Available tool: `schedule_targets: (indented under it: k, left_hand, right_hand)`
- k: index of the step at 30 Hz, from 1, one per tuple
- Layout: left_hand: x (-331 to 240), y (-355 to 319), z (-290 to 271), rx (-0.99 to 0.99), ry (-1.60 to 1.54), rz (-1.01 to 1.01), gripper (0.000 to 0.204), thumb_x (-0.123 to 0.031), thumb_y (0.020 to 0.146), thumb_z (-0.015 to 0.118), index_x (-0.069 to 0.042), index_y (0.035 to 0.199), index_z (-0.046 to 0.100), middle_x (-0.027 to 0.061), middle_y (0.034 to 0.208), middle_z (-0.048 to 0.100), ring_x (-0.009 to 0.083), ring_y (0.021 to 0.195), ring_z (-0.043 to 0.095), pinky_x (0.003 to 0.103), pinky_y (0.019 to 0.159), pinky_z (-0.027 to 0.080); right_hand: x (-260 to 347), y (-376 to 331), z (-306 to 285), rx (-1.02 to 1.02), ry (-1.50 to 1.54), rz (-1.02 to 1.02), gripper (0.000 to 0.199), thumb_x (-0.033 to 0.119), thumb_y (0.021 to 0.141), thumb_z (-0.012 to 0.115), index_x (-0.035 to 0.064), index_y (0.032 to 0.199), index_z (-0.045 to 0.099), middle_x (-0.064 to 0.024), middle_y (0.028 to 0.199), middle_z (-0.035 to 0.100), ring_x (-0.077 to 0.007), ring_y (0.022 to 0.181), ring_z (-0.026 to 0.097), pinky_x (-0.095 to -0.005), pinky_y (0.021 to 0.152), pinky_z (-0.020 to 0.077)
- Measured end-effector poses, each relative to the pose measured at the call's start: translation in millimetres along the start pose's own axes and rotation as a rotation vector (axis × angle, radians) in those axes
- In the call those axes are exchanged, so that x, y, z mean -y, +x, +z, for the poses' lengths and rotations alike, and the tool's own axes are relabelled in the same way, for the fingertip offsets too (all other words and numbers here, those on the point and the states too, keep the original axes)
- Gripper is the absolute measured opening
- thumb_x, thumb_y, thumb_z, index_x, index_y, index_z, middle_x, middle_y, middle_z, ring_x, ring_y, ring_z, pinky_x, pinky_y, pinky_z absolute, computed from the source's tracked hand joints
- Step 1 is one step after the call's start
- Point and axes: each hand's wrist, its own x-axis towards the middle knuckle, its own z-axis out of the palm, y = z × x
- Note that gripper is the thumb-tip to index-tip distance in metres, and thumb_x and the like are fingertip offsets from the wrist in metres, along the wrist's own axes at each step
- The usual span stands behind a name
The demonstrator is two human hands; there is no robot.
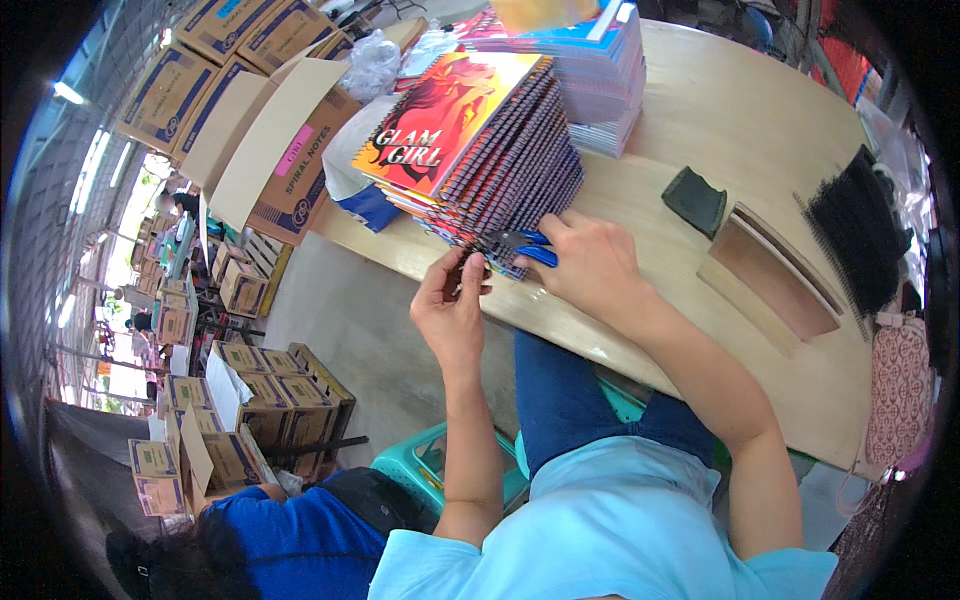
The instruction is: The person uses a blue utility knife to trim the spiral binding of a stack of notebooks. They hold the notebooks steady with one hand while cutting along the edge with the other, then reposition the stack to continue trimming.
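A tall stack of spiral notebooks [455, 125] with a red and yellow cover on top stands near the table's front edge, its coil bindings facing me. My right hand [590, 257] is closed on blue-handled pliers [536, 248], whose dark jaws reach the coils low on the stack. Beside the jaws, my left hand [452, 295] pinches at the lower front corner of the stack, thumb and fingers together. Whether it grips a coil end or a notebook edge is too small to make out.
Behind the stack is another pile of notebooks [600, 85]. To the right lie a dark block [695, 200], a wooden holder [770, 275], black coils [860, 235] and a pink patterned pouch [897, 385]. An open carton [290, 180] stands left; a person in blue [290, 540] sits lower left.
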Motion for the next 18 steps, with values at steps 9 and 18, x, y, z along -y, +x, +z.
schedule_targets:
  k: [9, 18]
  left_hand:
    - [-0.8, 65.6, -60.8, 0.205, 0.378, -0.021, 0.020, -0.014, 0.088, 0.069, 0.003, 0.100, 0.070, 0.0045, 0.079, 0.068, 0.0108, 0.068, 0.063, 0.025, 0.060, 0.051]
    - [52.2, 266.5, -110.9, -0.269, 1.010, 0.524, 0.042, -0.025, 0.094, 0.059, -0.004, 0.131, 0.055, 0.0197, 0.091, 0.070, 0.0209, 0.083, 0.070, 0.029, 0.075, 0.051]
  right_hand:
    - [-21.6, -18.7, -16.2, -0.214, 0.030, 0.054, 0.039, 0.040, 0.071, 0.077, 0.0068, 0.085, 0.062, -0.0107, 0.084, 0.059, -0.0305, 0.081, 0.063, -0.0420, 0.067, 0.0472]
    - [-13.4, -17.1, -16.8, -0.187, 0.129, -0.037, 0.038, 0.037, 0.072, 0.077, 0.0066, 0.088, 0.063, -0.0112, 0.084, 0.058, -0.0311, 0.081, 0.061, -0.0421, 0.070, 0.0471]
